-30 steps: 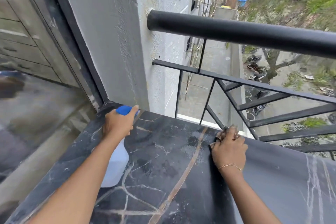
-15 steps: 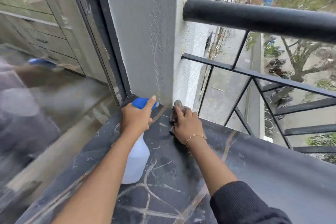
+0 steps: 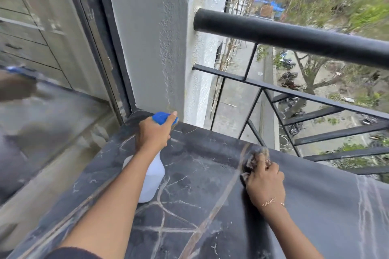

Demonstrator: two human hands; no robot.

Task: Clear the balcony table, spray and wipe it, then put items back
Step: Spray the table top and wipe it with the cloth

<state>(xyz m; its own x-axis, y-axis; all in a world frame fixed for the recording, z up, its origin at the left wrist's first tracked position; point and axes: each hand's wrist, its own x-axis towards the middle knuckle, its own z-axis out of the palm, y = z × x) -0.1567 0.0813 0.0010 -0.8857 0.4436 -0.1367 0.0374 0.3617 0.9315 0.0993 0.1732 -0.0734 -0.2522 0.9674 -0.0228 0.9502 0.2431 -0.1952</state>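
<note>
The balcony table (image 3: 210, 206) is a black marble slab with pale veins, running along the railing. My left hand (image 3: 152, 134) grips the neck of a white spray bottle (image 3: 152, 176) with a blue trigger head, which stands upright on the slab near the wall corner. My right hand (image 3: 264, 182) presses a crumpled grey cloth (image 3: 255, 159) onto the slab near its far edge, to the right of the bottle. Part of the cloth is hidden under my fingers.
A thick black handrail (image 3: 294, 38) and thinner railing bars (image 3: 315, 99) run just beyond the table's far edge. A grey wall (image 3: 147, 48) stands at the table's left end, and a glass door (image 3: 52, 69) borders the left side. The street lies far below.
My right hand has swept the cloth from the wall corner beside the bottle to the right along the far edge. My left hand stays on the bottle.
</note>
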